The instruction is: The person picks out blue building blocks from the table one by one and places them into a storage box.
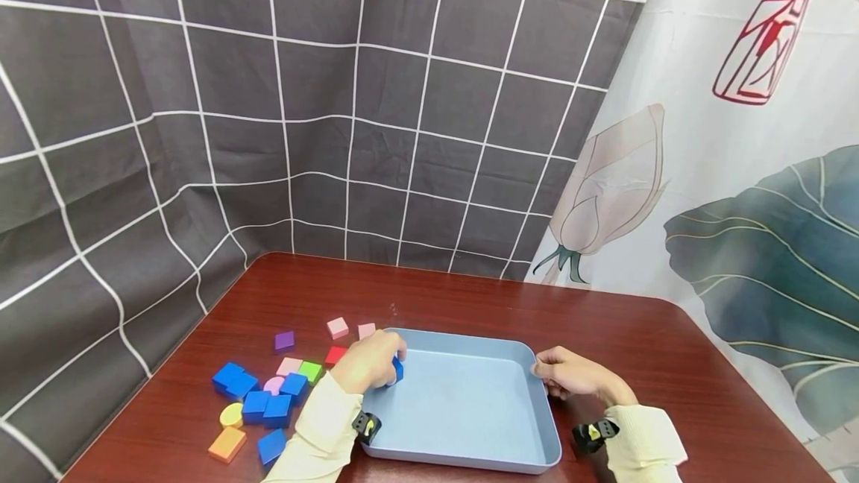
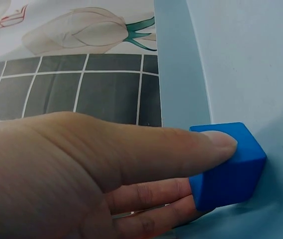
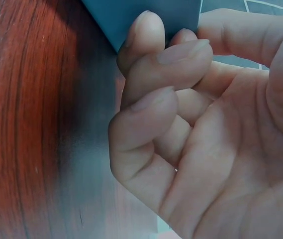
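My left hand (image 1: pixel 367 361) pinches a blue block (image 2: pixel 231 167) between thumb and fingers, just inside the left wall of a light blue tray (image 1: pixel 463 461). In the left wrist view the thumb lies across the block's top, and the tray floor shows close beneath it. My right hand (image 1: pixel 579 374) grips the tray's right rim, thumb on one side and curled fingers on the other. The right wrist view shows those fingers folded against the tray's outer wall (image 3: pixel 146 12). No other block shows in the tray.
Left of the tray lie several loose blue blocks (image 1: pixel 256 407), an orange block (image 1: pixel 227 444), a yellow round piece (image 1: pixel 231 415), a green block (image 1: pixel 311 372), a red block (image 1: pixel 335 355), a purple block (image 1: pixel 284 341) and pink pieces (image 1: pixel 338 328). A grey gridded curtain (image 1: pixel 403 95) hangs behind the table.
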Motion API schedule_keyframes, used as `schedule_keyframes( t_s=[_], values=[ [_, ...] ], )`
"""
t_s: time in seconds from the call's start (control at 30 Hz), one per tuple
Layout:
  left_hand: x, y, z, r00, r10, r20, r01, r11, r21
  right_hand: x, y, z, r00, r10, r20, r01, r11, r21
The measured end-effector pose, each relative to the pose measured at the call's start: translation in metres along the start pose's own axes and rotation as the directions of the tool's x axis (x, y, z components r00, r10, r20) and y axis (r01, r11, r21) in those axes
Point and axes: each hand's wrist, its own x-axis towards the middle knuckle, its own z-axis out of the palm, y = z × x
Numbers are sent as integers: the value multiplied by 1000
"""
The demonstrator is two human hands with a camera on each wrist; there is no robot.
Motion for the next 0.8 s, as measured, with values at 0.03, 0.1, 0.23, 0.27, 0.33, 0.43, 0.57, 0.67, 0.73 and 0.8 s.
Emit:
schedule_keyframes(
  t_s=[0.03, 0.1, 0.23, 0.27, 0.33, 0.43, 0.57, 0.67, 0.73, 0.8],
  values=[
    [0, 1, 0, 1000, -2, 1, 2, 1000, -1, 0, 0, 0, 1000, -1, 1, 1, 1000, -1],
    [-1, 2, -1, 1000, -7, 3, 7, 1000, -9, 0, 0, 0, 1000, -3, 1, 3, 1000, -4],
    [-2, 4, -1, 1000, -18, 8, 18, 1000, -17, 0, 0, 0, 1000, -6, -2, 6, 1000, -8],
    [-2, 4, -1, 1000, -22, 11, 22, 1000, -20, 0, 0, 0, 1000, -6, -2, 6, 1000, -9],
    [-2, 4, 0, 1000, -26, 17, 26, 999, -22, 0, 0, 0, 1000, -5, -2, 5, 1000, -11],
    [0, 3, 0, 1000, -22, 22, 22, 1000, -19, 0, 0, 0, 1000, -4, -2, 4, 1000, -14],
    [2, 0, -3, 1000, 1, -5, -1, 1000, -22, -1, 1, 0, 1000, -5, -2, 5, 1000, -18],
    [1, -4, -8, 999, 14, -47, -15, 999, -33, -1, 1, 1, 1000, -5, -5, 5, 1000, -19],
    [-1, -7, -13, 997, 16, -72, -19, 999, -44, 0, 0, 1, 1000, -5, -6, 5, 1000, -18],
    [-3, -10, -19, 995, 14, -96, -19, 998, -58, 0, 0, 1, 1000, -6, -7, 6, 1000, -17]
  ],
)
